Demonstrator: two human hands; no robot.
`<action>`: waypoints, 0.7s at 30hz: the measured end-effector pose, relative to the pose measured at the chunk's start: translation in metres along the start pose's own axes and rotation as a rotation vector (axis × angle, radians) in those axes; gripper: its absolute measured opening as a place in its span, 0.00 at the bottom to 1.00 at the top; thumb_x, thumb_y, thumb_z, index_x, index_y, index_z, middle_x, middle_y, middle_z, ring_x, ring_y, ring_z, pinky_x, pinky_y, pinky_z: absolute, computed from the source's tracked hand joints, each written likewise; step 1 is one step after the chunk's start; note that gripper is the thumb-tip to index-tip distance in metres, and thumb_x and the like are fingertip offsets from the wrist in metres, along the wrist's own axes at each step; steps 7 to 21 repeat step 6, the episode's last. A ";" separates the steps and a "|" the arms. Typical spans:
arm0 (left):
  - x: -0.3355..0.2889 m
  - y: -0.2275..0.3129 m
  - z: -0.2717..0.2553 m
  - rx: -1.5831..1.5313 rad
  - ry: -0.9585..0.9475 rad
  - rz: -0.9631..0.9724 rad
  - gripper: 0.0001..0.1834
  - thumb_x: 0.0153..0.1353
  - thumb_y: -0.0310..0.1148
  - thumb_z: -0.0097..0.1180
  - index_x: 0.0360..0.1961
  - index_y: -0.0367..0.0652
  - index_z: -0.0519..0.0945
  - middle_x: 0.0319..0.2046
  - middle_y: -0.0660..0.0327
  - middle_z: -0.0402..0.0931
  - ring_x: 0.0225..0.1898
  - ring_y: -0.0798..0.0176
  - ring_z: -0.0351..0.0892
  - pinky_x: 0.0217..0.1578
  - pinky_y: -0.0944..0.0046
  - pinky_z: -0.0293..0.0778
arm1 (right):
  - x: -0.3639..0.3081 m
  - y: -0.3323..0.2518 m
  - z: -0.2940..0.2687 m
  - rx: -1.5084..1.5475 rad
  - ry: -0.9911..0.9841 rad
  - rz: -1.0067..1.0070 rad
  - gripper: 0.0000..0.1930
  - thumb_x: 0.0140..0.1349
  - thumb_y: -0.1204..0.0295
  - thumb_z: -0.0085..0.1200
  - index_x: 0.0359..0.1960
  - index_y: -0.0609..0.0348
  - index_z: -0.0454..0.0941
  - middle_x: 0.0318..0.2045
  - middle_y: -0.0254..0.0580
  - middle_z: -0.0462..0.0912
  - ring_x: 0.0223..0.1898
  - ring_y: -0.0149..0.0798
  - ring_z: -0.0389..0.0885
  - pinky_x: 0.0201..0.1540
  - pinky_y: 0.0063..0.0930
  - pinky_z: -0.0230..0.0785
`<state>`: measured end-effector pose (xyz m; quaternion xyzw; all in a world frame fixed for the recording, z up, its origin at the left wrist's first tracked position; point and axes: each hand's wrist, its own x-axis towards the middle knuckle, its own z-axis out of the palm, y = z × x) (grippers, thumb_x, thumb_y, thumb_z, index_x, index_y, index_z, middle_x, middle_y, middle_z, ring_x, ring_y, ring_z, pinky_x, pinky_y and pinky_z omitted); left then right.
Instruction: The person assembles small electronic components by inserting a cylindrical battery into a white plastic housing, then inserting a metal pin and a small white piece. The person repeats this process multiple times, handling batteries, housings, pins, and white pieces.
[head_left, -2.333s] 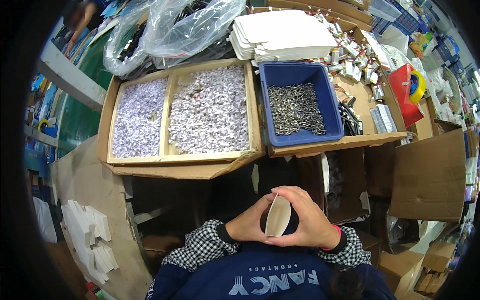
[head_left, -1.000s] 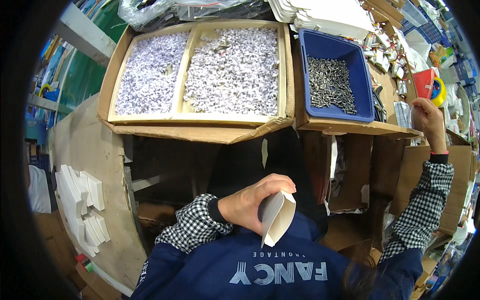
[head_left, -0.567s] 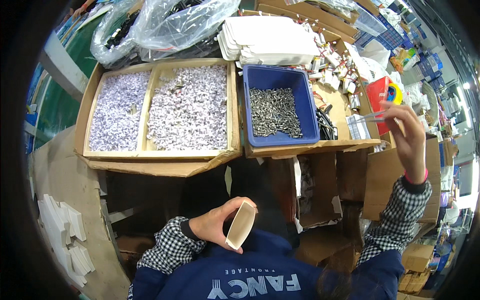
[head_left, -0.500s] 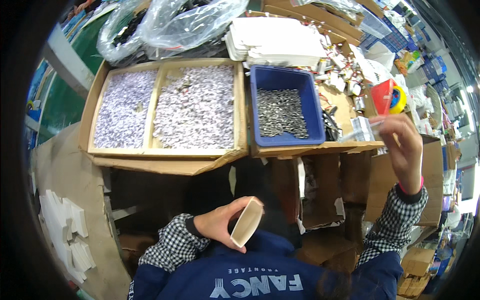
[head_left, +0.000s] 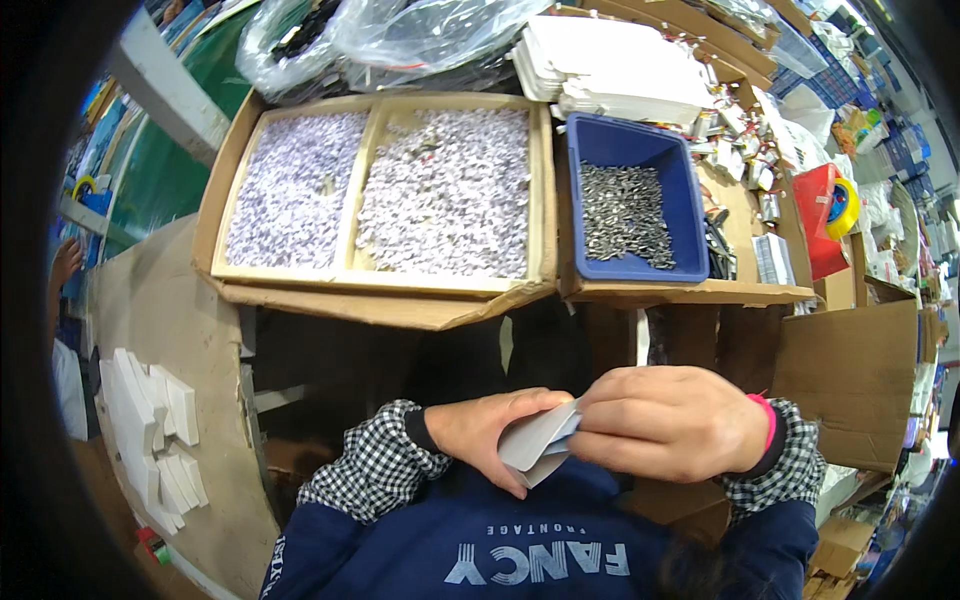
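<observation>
My left hand (head_left: 480, 432) is closed round a small white carton (head_left: 532, 440), tilted, low in front of my chest. At the carton's mouth, my right hand (head_left: 680, 425) pinches a thin pale slip of folded paper (head_left: 572, 425), part of it inside the opening. My fingers hide most of the slip. A small stack of similar white slips (head_left: 773, 258) stands at the right end of the bench, beside the red and yellow tape dispenser (head_left: 830, 215).
Ahead are a two-part wooden tray (head_left: 345, 240) of small white pieces and a blue bin (head_left: 640, 270) of small metal parts. White flat cartons are stacked (head_left: 615, 65) behind it. More white cartons (head_left: 150, 430) lie left. A cardboard box (head_left: 850, 380) is at right. Another person's hand (head_left: 67, 260) shows far left.
My right hand has come from the slips at the right of the bench down to the carton, bringing a slip with it. My left hand still holds the carton, now turned differently.
</observation>
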<state>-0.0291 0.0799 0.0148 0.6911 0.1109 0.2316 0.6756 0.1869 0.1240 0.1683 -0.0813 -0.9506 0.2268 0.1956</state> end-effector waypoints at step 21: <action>0.000 -0.003 -0.002 -0.059 -0.009 -0.143 0.60 0.36 0.42 0.77 0.68 0.38 0.52 0.63 0.51 0.58 0.65 0.54 0.58 0.64 0.60 0.55 | -0.006 -0.010 0.010 -0.155 -0.135 0.027 0.10 0.48 0.73 0.53 0.33 0.64 0.76 0.29 0.39 0.73 0.39 0.38 0.75 0.49 0.29 0.69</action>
